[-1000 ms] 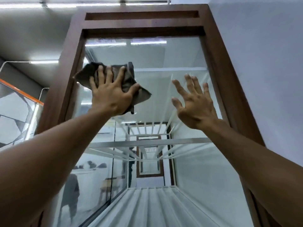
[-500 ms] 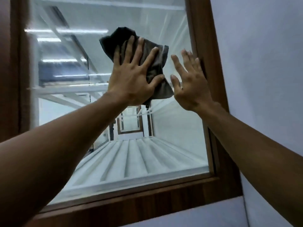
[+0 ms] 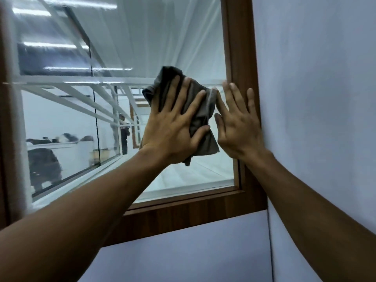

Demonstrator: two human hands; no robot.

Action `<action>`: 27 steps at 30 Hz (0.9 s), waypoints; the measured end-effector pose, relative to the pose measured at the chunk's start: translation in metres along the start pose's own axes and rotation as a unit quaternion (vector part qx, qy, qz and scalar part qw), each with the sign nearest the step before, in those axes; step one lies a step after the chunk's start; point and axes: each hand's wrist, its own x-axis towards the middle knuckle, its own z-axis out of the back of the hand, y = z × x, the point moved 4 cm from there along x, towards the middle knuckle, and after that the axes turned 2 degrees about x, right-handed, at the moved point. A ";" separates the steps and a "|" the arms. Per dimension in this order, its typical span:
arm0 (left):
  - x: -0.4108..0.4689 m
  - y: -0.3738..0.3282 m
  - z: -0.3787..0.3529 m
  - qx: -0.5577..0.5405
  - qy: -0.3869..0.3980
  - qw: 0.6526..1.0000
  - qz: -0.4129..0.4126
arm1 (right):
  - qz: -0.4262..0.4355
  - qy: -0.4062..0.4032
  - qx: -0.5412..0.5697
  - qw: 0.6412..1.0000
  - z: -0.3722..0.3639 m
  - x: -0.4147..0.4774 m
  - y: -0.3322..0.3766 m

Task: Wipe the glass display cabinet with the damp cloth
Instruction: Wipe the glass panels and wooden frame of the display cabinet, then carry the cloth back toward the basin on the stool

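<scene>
Change: since half a second ago the left hand (image 3: 173, 131) and the cloth (image 3: 203, 119) have been brought lower on the pane, nearer the bottom rail, and the gap to the right hand (image 3: 238, 129) has been narrowed.
Head view, left hand: it is laid flat on the cloth with the fingers straight and spread apart and the thumb stretched out sideways. Nothing is gripped; the cloth is pressed under the palm.
Cloth: dark grey and crumpled, it is pinned between the left palm and the glass pane (image 3: 142, 47) of the glass display cabinet (image 3: 183, 212). Folds are seen above the fingertips, and a corner hangs below the thumb. Its edge is seen just beside the right index finger; whether they touch cannot be told.
Right hand: it is held flat just to the right of the left hand, fingers straight and close together, with nothing held. The inner fingers are set on the glass and the outer ones on the wooden frame (image 3: 240, 47).
Bottom rail: brown wood is seen below both wrists.
Wall (image 3: 315, 98): a pale surface is met right of the right hand and below both forearms.
Reflections: blurred ceiling lights and white bars are seen left of and above the left hand.
</scene>
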 end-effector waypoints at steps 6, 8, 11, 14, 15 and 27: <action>-0.039 0.000 -0.003 0.011 0.000 0.998 -0.059 | -0.033 0.017 0.000 0.999 0.001 -0.008 0.014; -0.047 0.018 0.003 0.013 -0.011 0.999 -0.036 | -0.022 0.021 0.021 0.999 -0.004 -0.014 0.038; -0.066 0.045 0.013 0.006 -0.028 0.999 0.024 | -0.036 0.035 0.081 0.995 -0.014 -0.023 0.074; -0.095 0.068 0.020 0.009 -0.034 0.997 0.062 | -0.066 0.032 0.115 0.991 -0.017 -0.028 0.100; -0.105 0.073 0.022 0.007 -0.039 0.997 0.064 | -0.055 0.037 0.126 0.990 -0.018 -0.031 0.112; -0.216 0.121 0.058 -0.026 -0.048 0.995 0.081 | 0.035 0.092 0.247 0.964 -0.019 -0.069 0.247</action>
